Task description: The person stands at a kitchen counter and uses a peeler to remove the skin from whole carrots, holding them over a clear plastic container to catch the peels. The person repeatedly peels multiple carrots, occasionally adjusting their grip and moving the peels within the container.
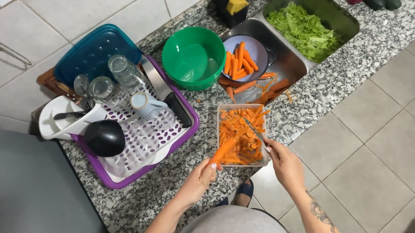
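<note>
1. Head view, hands. The left hand [204,175] has its fingers closed around the lower end of a carrot [224,149], holding it slanted over the near edge of a clear rectangular tray [220,114]. The right hand [285,162] has its fingers wrapped on the handle of a peeler [254,130], whose blade reaches over the tray, just beside the carrot's upper part.

2. Head view, handling. The carrot appears stiff and light; a freshly stripped surface is likely damp and somewhat slippery, so the thick butt end, where the left hand already sits, seems the surest place to grip.

3. Head view, tray. The tray rests on the speckled granite counter [319,93] and holds a loose heap of orange peelings [239,136].

4. Head view, sink side. A pale colander [234,44] carries several carrots [239,63] and sits in the near steel sink basin [297,64]; more carrots and scraps [268,87] lie below it. The far basin [351,23] holds green lettuce leaves [303,31].

5. Head view, other vessels. An empty green bowl [193,57] stands beside the colander. A purple dish rack [122,174] holds 2 upturned glasses [118,80], a white mug [144,104], a black ladle [105,137] and a blue lid [95,51].
</note>
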